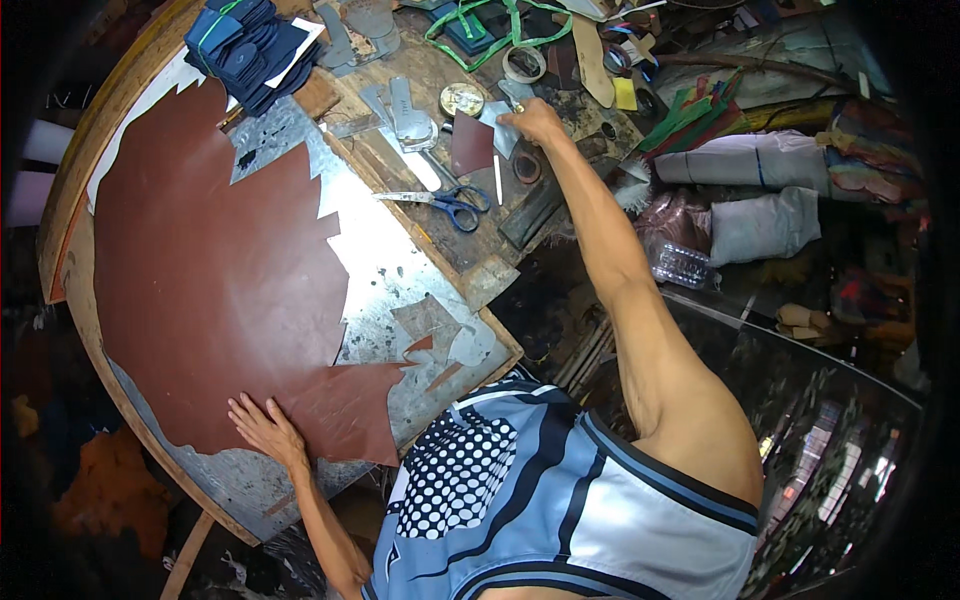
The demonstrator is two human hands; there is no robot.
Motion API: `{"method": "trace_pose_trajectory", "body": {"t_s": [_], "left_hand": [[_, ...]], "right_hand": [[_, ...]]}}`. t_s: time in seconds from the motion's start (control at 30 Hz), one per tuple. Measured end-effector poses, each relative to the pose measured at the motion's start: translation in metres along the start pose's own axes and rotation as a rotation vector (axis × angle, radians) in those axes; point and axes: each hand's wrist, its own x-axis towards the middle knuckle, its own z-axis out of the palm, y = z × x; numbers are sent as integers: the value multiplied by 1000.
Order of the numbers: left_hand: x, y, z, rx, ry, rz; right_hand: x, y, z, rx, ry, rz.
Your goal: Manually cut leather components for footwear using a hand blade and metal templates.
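Note:
A large sheet of brown leather [220,270] with one jagged cut edge is spread over the grey metal-topped bench. My left hand [268,430] lies flat on its near edge, fingers apart. My right arm stretches to the far side of the bench, where my right hand [535,120] has its fingers drawn together beside a pale grey flat piece [498,128]. What they pinch, if anything, is too small to make out. Close by lie a small brown leather piece [472,143], a round tin [462,99] and a roll of tape [524,65]. Blue-handled scissors [458,205] rest nearer to me.
A stack of dark blue cut pieces [240,45] stands at the far left. Grey templates [408,118] and a green strap [460,50] clutter the back. Leather scraps [425,325] lie near my body. Wrapped white rolls [740,160] and bags are to the right.

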Motion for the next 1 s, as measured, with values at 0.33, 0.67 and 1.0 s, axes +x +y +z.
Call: {"method": "trace_pose_trajectory", "body": {"t_s": [0.33, 0.67, 1.0], "left_hand": [[0, 0, -4, 4, 9, -8], [1, 6, -9, 5, -10, -17], [5, 8, -17, 2, -24, -17]], "right_hand": [[38, 15, -17, 413, -310, 69], [30, 23, -7, 322, -170, -11], [-48, -152, 28, -325, -159, -431]]}}
